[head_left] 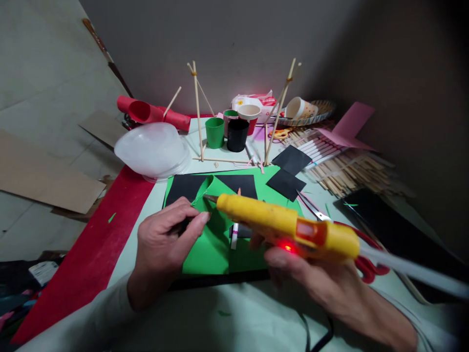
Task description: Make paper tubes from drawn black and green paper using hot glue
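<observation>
My right hand grips a yellow hot glue gun with a red light lit and a white glue stick out of its back. Its nozzle points left and meets, or nearly meets, the edge of a curled green paper piece. That piece is pinched between the thumb and fingers of my left hand. Beneath lie green sheets and black paper. A white marker rests on the sheets, partly behind the glue gun.
Stick frames stand behind, around green and black cups. At left are clear plastic lids and red paper tubes. To the right lie black squares, red-handled scissors, wooden sticks and a dark tablet-like slab.
</observation>
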{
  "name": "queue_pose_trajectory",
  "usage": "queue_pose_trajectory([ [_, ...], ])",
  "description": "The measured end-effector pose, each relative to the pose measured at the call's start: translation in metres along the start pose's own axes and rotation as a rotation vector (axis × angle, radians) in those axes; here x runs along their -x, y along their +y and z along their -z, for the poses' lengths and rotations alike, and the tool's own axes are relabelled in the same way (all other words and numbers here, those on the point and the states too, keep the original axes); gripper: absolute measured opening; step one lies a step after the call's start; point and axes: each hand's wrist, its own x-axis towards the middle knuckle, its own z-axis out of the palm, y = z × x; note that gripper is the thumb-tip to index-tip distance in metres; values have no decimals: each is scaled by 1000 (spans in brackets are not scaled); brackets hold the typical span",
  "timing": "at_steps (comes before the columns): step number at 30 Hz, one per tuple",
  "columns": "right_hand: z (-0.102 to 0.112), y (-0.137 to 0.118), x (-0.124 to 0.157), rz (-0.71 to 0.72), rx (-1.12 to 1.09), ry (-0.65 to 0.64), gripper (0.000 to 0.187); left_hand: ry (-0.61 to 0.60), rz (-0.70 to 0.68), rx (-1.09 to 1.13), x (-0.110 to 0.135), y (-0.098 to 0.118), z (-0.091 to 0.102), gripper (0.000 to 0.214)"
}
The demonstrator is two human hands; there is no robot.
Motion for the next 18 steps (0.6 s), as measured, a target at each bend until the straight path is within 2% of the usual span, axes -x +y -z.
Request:
queue_pose_trajectory([
  [3,9,0,-10,-249,-500,-117,50,-62,279,140,-4,-3,4,26],
  [4,13,1,-16,-290,-630,-108,52,-61,374,205,-6,-6,5,26],
  [6,22,6,-26,-311,-754,-20,51,-30,504,322,-10,-11,7,27],
  [9,36,18,-33,-425,-772,114,55,41,551,413,-14,-18,6,32],
  [11,42,26,-29,-525,-789,140,54,72,567,455,-15,-20,5,34],
  [14,45,39,-18,-621,-818,153,37,84,584,487,-15,-19,5,35],
  [18,42,51,-12,-662,-828,188,17,61,573,465,-12,-18,6,34],
])
